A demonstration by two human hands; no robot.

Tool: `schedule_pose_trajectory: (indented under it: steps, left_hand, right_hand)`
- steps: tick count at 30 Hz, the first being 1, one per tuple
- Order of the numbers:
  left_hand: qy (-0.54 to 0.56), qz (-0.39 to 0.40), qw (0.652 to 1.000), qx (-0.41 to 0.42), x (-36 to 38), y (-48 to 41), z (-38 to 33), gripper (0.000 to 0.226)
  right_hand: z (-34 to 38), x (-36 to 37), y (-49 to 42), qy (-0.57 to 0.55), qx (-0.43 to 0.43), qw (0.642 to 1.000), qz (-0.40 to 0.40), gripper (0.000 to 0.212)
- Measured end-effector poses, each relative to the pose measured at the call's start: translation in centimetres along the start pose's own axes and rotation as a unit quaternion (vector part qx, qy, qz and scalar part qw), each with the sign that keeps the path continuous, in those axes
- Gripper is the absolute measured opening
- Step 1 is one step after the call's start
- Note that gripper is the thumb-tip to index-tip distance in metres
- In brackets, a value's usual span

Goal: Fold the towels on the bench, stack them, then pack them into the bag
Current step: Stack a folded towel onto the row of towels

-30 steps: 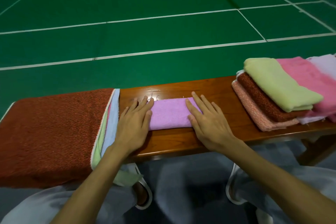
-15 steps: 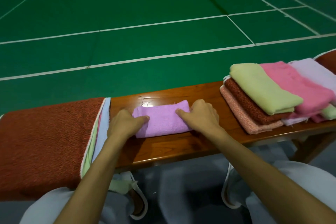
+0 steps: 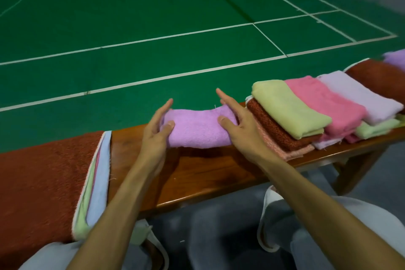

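A folded purple towel point(image 3: 197, 127) is lifted above the wooden bench point(image 3: 197, 177), held between both hands. My left hand point(image 3: 156, 131) pinches its left end, thumb on top and fingers behind. My right hand point(image 3: 238, 123) pinches its right end the same way, close to a stack of folded towels point(image 3: 291, 116) on the right, topped by a yellow-green one. A pink towel point(image 3: 324, 103) and a lilac towel point(image 3: 359, 96) lie overlapped beyond it. A pile of flat unfolded towels point(image 3: 43, 182), rust-red on top, covers the bench's left end.
Green court floor point(image 3: 153, 39) with white lines stretches beyond the bench. Another rust-red towel point(image 3: 377, 76) lies at the bench's far right. My knees and white slippers point(image 3: 269, 221) are below the bench's front edge.
Both hands went from pressing flat on the purple towel to gripping its ends, then raised it off the bench and carried it rightward toward the folded stack. The view turned right.
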State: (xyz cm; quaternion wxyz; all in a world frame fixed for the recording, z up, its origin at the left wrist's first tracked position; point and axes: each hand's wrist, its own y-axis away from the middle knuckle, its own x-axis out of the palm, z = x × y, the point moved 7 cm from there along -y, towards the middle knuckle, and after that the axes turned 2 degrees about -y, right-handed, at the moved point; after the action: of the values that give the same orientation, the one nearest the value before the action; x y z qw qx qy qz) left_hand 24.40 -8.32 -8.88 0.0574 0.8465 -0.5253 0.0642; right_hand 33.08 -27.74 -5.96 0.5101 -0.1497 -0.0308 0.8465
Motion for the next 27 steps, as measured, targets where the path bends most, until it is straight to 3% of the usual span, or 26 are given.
schedule_pose_trajectory:
  steps: [3, 6, 13, 19, 27]
  left_hand:
    - [-0.049, 0.026, 0.998, 0.005, 2.4, -0.6, -0.3, 0.041]
    - [-0.09, 0.08, 0.992, 0.021, 5.8, -1.9, -1.4, 0.045]
    - [-0.122, 0.205, 0.966, 0.099, 20.2, -8.6, -4.9, 0.037]
    - [-0.131, 0.309, 0.936, 0.108, 34.4, -12.7, -3.4, 0.038]
    - [-0.146, 0.358, 0.917, 0.093, 45.6, -15.6, 0.0, 0.034]
  right_hand:
    - [0.0, -2.4, 0.3, 0.004, 0.013, 0.999, -0.043, 0.043]
    - [1.1, -6.1, 0.4, 0.02, 0.005, 0.995, -0.095, 0.035]
    - [2.6, -18.6, 0.1, 0.071, 0.0, 0.969, -0.235, 0.036]
    - [0.3, -29.2, 1.3, 0.111, 0.04, 0.923, -0.366, 0.033]
    - [-2.8, -35.9, 3.0, 0.108, 0.078, 0.871, -0.474, 0.031]
